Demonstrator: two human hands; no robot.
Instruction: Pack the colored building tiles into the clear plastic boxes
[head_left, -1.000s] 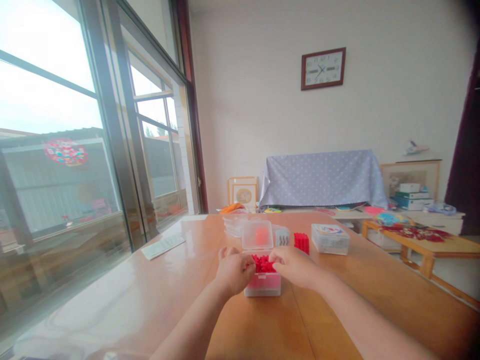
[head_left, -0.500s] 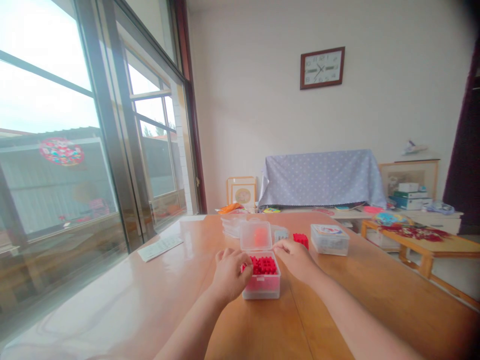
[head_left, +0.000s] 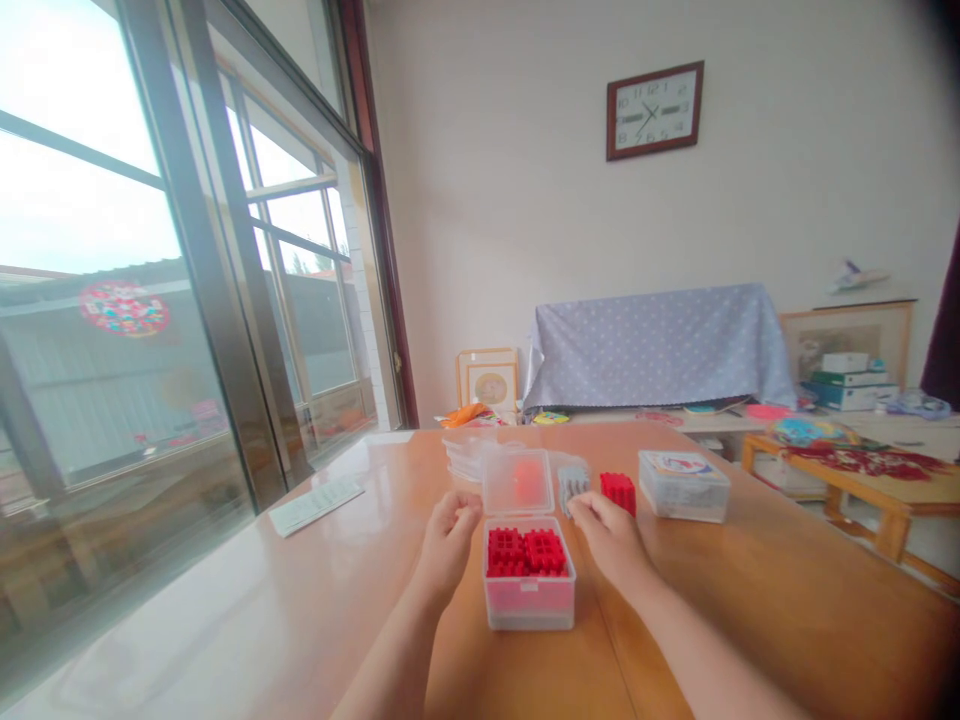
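A small clear plastic box (head_left: 529,603) stands on the wooden table (head_left: 750,620) with its hinged lid (head_left: 517,481) up. Red building blocks (head_left: 526,551) fill it to the rim. My left hand (head_left: 448,541) rests just left of the box, fingers curled loosely, nothing visible in them. My right hand (head_left: 609,535) lies right of the box, its fingertips at a grey block piece (head_left: 573,482). A red block cube (head_left: 619,490) sits just beyond that hand.
A closed clear box with a printed label (head_left: 683,484) sits to the right. Stacked clear lids (head_left: 469,455) lie behind the open box. A paper slip (head_left: 315,505) lies at the left, near the big window. A low side table (head_left: 862,478) stands at the right.
Both hands have come off the red blocks in the box. The left drew back to the box's left side; the right moved out to the grey piece. The view shifted closer.
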